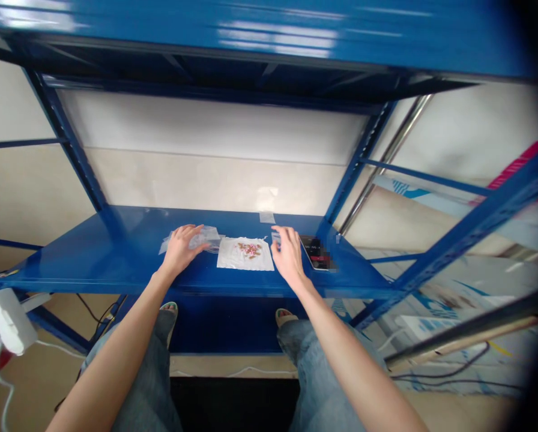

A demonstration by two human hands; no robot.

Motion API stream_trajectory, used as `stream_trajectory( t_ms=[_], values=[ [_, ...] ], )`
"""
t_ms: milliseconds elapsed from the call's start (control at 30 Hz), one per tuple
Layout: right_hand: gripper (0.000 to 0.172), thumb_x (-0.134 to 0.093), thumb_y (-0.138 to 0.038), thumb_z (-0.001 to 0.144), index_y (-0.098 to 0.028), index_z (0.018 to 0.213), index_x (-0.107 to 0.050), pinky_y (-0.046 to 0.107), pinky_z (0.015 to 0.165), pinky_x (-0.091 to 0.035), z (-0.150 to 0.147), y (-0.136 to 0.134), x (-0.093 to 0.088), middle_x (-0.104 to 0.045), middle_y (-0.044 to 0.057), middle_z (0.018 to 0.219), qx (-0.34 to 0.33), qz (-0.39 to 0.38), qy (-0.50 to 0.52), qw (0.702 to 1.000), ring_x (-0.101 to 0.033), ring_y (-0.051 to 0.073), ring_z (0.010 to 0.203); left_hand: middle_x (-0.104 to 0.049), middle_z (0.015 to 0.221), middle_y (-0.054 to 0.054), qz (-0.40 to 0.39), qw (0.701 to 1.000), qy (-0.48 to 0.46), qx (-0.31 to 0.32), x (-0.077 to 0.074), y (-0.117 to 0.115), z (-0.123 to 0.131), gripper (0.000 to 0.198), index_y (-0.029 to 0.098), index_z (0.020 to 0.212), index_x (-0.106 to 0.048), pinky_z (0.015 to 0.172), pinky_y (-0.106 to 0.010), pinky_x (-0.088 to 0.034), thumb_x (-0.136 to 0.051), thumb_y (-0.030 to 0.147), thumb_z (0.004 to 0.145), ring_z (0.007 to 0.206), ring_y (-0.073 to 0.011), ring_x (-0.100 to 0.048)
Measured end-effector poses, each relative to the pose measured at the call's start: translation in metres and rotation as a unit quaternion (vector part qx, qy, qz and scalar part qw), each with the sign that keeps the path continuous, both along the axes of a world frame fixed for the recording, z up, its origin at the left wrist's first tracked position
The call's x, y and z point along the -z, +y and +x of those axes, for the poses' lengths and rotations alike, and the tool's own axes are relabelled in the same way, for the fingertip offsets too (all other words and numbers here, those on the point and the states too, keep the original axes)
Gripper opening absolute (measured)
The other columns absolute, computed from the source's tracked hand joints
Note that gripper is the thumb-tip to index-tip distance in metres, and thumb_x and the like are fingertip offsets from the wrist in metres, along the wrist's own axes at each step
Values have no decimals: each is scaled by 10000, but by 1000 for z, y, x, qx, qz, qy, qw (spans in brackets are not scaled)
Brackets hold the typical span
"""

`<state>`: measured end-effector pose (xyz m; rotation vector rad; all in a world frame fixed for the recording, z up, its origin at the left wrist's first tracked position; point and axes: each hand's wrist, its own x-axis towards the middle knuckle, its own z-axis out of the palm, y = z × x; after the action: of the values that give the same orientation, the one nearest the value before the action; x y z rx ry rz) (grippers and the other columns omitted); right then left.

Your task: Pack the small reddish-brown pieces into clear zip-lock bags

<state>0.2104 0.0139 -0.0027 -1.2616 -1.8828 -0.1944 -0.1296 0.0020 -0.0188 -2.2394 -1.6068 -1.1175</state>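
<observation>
On the blue steel shelf (116,279), a white paper sheet (246,264) carries loose pink pieces (250,249). The left hand (183,249) rests open on clear plastic bags (203,238); the right hand's (289,255) hold is unclear. One knock could scatter the pieces.

left hand (181,251), right hand (288,257): bare | legs: light-blue denim jeans (316,360) | feet: open-toed sandals (285,315)

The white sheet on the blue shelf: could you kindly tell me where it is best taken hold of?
Pinch the white sheet at its bare near edge, coming from the front with the right hand. It lies flat, and the small pink pieces sit mid-sheet, clear of that edge.
</observation>
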Motion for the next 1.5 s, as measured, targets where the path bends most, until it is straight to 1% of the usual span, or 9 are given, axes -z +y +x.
stream_trajectory(
  t_ms=[100, 200, 367, 533, 700, 900, 1133, 1333, 1500],
  values=[
    [356, -476, -156, 950, -214, 1270, -623, 446, 1003, -445, -16, -12, 6, -594, 125, 1208, -61, -9, -18, 998, -538, 295, 1130, -701, 1273, -114, 30, 999, 2, 39, -3, -12, 25, 563, 239, 1407, -579, 1108, -509, -385, -678, 481, 909, 1274, -328, -562],
    [296, -507, -187, 973, -230, 1219, -668, 444, 993, -449, -24, -14, 14, -606, 118, 1205, -87, -30, -36, 995, -535, 298, 1141, -678, 1322, -123, 47, 995, 11, 83, -1, -26, 52, 553, 251, 1424, -566, 1121, -519, -371, -669, 461, 923, 1297, -328, -551],
    [204, -602, -174, 941, -248, 1049, -758, 461, 968, -454, -22, -1, 24, -646, 104, 1125, -83, -68, -35, 994, -538, 306, 1112, -693, 1286, -121, 36, 981, 34, 189, 8, -42, 89, 614, 265, 1492, -490, 1103, -514, -400, -671, 438, 931, 1305, -319, -555],
    [154, -652, -165, 914, -240, 928, -786, 445, 909, -467, -17, 10, 29, -678, 96, 1020, -64, -98, -10, 993, -559, 295, 1028, -671, 1320, -129, -8, 968, 52, 247, 14, -42, 100, 782, 278, 1590, -323, 1117, -522, -390, -685, 453, 919, 1306, -314, -552],
    [142, -673, -149, 893, -246, 878, -775, 432, 871, -459, -11, 13, 36, -684, 81, 967, -26, -124, 14, 992, -557, 287, 976, -650, 1360, -131, -94, 964, 37, 247, 10, -40, 100, 954, 302, 1634, -179, 1090, -522, -422, -730, 481, 876, 1288, -321, -555],
    [122, -694, -153, 875, -248, 862, -769, 436, 865, -449, -7, 15, 43, -684, 85, 994, -39, -127, 16, 991, -550, 296, 983, -561, 1484, -141, -114, 966, 32, 232, 10, -33, 94, 1090, 324, 1638, -146, 1148, -557, -363, -792, 550, 789, 1369, -358, -490],
    [148, -655, -136, 876, -239, 841, -757, 449, 861, -449, -16, 18, 39, -681, 89, 979, -40, -121, 30, 991, -552, 305, 976, -674, 1323, -95, -148, 972, -17, 184, 15, -44, 85, 956, 336, 1618, -229, 1136, -519, -386, -771, 467, 842, 1290, -319, -547],
    [126, -649, -162, 887, -222, 855, -755, 450, 889, -446, -20, 14, 33, -668, 102, 1008, -31, -103, 42, 993, -540, 308, 1000, -672, 1291, -97, -82, 982, -61, 158, 13, -46, 82, 872, 322, 1594, -276, 1102, -505, -411, -745, 443, 869, 1267, -314, -560],
    [121, -658, -150, 882, -224, 840, -744, 432, 880, -434, -11, 7, 34, -658, 95, 1017, 20, -125, 22, 992, -523, 305, 1032, -666, 1297, -102, -33, 984, -2, 178, 14, -52, 85, 723, 306, 1548, -374, 1072, -488, -421, -700, 408, 910, 1239, -305, -573]
  ],
)
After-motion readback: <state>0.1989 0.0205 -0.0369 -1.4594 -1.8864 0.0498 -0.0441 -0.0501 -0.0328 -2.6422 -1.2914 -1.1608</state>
